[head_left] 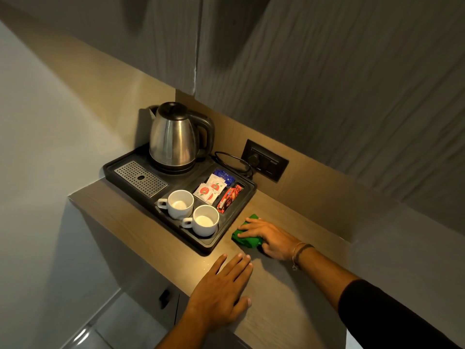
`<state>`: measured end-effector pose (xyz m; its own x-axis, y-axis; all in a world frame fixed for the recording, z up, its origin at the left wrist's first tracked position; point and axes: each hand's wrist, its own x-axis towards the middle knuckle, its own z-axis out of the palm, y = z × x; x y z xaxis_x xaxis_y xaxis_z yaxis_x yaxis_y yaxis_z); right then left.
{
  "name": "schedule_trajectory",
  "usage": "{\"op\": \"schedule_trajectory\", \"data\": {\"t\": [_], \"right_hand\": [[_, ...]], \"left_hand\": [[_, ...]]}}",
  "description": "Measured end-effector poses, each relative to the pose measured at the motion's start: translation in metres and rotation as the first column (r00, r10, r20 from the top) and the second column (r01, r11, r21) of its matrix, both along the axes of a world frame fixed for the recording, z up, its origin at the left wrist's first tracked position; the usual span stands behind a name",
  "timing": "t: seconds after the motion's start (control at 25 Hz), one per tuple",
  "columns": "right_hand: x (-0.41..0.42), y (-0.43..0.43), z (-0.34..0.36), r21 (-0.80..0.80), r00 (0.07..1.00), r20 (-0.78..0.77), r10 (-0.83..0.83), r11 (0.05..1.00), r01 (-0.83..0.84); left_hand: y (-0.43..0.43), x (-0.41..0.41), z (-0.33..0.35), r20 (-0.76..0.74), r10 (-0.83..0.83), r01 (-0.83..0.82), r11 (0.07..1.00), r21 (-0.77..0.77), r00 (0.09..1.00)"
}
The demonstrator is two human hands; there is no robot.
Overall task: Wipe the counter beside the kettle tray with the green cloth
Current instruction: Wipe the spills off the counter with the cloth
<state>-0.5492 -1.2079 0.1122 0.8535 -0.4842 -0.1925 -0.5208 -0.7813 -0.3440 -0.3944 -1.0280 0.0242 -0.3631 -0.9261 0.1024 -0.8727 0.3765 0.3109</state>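
A: While the right hand (270, 241) is pressing down on the green cloth (247, 238), what is the left hand (221, 290) doing?

B: It is lying flat on the desk (281, 298), palm down, fingers extended and close together, holding nothing. The two hands are sitting apart, the left one nearer the front edge.

A: How is the right hand gripping the cloth?

B: Its fingers are spreading over the top of the bunched cloth and the thumb is tucking against the near side, so the cloth is sitting clamped between hand and desk. A bracelet (300, 253) is circling that wrist, and a dark sleeve (387, 316) is covering the forearm.

A: Where is the cloth lying relative to the tray?

B: It is resting on the wooden surface just beside the right edge of the black tray (221, 241), near its front corner. I cannot tell whether it is touching the rim.

A: What is the tray carrying?

B: A steel kettle (173, 137) is standing at the back on its base, with a perforated drip grate (141, 177) to its left. Two white cups (192, 215) are sitting upright at the front, and sachets (214, 188) are filling the compartments on the right. A black cord (234, 162) is running from the kettle base to the wall socket (265, 161).
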Motion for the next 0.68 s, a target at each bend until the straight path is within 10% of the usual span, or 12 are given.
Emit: {"op": "schedule_trajectory", "data": {"t": [0.16,0.4,0.68], "right_hand": [[0.004,0.006,-0.009,-0.03,0.987,-0.029,0.157,0.987,-0.158],[0.0,-0.005,-0.015,-0.089,0.954,0.085,-0.288,0.951,0.295],[-0.091,0.033,-0.042,-0.103,0.955,0.126,-0.269,0.954,0.283]], "left_hand": [[0.0,0.0,-0.001,-0.001,0.01,-0.01,1.0,-0.023,1.0],[0.0,0.0,-0.001,-0.007,0.002,-0.002,1.0,0.001,1.0],[0.0,0.001,0.0,-0.037,0.003,-0.003,1.0,-0.001,0.999]]}}
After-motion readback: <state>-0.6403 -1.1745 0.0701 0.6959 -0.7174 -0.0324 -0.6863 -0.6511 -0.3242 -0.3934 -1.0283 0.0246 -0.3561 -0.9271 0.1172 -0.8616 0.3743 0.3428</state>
